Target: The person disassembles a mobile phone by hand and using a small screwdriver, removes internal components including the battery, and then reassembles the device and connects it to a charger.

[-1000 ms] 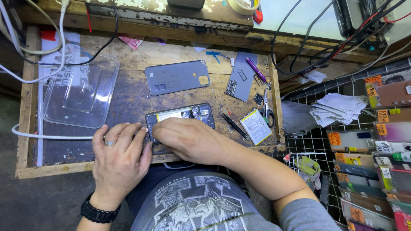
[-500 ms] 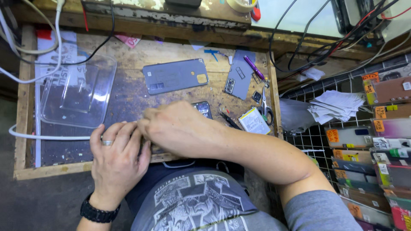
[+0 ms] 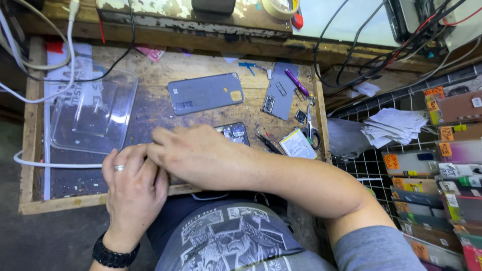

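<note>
Opened phone (image 3: 235,133) lies at the table's (image 3: 150,108) near edge, mostly under your hands. Back cover (image 3: 205,93) and second grey panel (image 3: 281,90) already off, mid-table; battery (image 3: 297,144) out, near the right edge. Right hand (image 3: 193,155) covers the phone, left hand (image 3: 133,185) alongside; grip of either: cannot tell. Worn wood surface, clear plastic tray (image 3: 93,110) left; cluttered repair stall.

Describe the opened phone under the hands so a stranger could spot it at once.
On the worn wooden bench, look under the right hand near the front edge. The opened phone shows only its camera end with bare internals, whereas the grey back cover beyond it lies whole and uncovered.
</note>
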